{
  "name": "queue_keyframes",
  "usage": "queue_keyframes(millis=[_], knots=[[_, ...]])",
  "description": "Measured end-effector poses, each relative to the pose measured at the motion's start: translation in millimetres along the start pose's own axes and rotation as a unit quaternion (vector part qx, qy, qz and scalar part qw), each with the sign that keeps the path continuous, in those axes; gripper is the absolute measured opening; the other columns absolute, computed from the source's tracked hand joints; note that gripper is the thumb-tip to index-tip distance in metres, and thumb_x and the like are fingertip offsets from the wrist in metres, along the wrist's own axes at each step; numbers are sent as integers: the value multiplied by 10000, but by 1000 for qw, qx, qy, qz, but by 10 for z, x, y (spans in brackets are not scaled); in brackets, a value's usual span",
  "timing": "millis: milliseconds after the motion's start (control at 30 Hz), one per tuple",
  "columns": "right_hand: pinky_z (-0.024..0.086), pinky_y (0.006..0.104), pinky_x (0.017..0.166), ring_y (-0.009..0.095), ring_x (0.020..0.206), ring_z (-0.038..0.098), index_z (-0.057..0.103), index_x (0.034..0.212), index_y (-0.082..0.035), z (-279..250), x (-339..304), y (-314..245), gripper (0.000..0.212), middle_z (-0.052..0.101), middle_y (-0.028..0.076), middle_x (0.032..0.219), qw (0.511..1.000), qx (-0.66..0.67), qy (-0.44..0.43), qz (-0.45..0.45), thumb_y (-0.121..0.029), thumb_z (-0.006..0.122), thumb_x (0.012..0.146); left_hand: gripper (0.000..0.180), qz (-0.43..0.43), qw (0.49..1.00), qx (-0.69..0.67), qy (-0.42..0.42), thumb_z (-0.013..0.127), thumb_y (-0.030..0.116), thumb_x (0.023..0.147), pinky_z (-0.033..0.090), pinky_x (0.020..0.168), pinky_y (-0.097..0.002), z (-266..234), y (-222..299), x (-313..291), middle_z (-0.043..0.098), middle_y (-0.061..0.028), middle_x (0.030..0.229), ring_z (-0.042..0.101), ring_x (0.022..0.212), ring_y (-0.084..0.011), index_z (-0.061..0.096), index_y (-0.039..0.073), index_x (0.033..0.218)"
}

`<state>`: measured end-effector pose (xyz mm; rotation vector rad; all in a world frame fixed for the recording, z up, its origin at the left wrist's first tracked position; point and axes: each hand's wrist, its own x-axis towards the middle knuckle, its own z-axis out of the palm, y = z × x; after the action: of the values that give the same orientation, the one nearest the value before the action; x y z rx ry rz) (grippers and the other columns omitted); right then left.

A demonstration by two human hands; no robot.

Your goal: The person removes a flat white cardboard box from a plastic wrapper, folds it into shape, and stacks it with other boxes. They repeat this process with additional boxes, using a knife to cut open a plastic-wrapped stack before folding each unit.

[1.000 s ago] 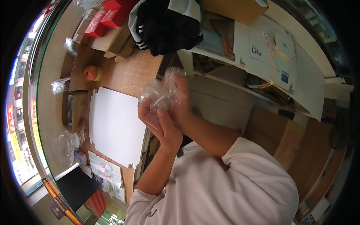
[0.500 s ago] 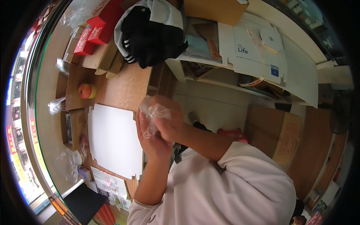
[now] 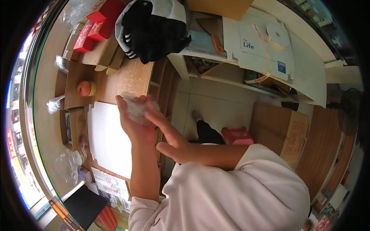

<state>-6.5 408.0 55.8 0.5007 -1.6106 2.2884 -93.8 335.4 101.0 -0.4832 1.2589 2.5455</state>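
A white board (image 3: 110,140) lies on the wooden table (image 3: 133,79).

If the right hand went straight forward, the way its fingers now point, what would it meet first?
Probably the crumpled clear plastic in the left hand. The right hand points toward it, perhaps touching it; blur and depth make contact unclear.

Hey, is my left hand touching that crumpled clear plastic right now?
Touching: the head view shows the crumpled clear plastic lying in the left hand, against its palm, with no gap.
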Motion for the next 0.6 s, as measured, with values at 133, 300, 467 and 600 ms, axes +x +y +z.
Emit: queue_keyframes(millis=[133,300,467,600], knots=[[112,371,1127,252,1418,78,68,1475,-79,14,-302,435,705,4,69,1547,848,412,203,263,-369,455,961,381,72,988,24,-135,471,176,920,476,837,-329,-11,-244,-83,576,-117,1074,606,877,-225,473,23,1269],[200,349,1104,264,1392,187,62,1473,-70,-319,-24,161,666,158,117,1515,839,358,316,260,-303,438,975,550,184,828,497,-185,295,-47,815,113,1132,-385,-329,-823,-146,369,-147,1436,262,1378,-258,432,13,1344],[227,315,1100,213,1370,255,239,1442,-50,-410,-107,264,539,310,146,1457,915,164,264,258,-181,456,966,521,106,908,387,-120,298,115,879,107,1121,-433,-365,-1030,-415,259,-183,1465,205,1385,-304,298,3,1388],[341,291,1012,174,1212,446,444,1300,-22,-317,-300,291,389,444,122,1351,947,54,211,235,-136,515,935,563,96,914,391,-60,301,244,930,102,1112,-472,-423,-1086,-371,171,-212,1488,159,1390,-341,191,-5,1423]])
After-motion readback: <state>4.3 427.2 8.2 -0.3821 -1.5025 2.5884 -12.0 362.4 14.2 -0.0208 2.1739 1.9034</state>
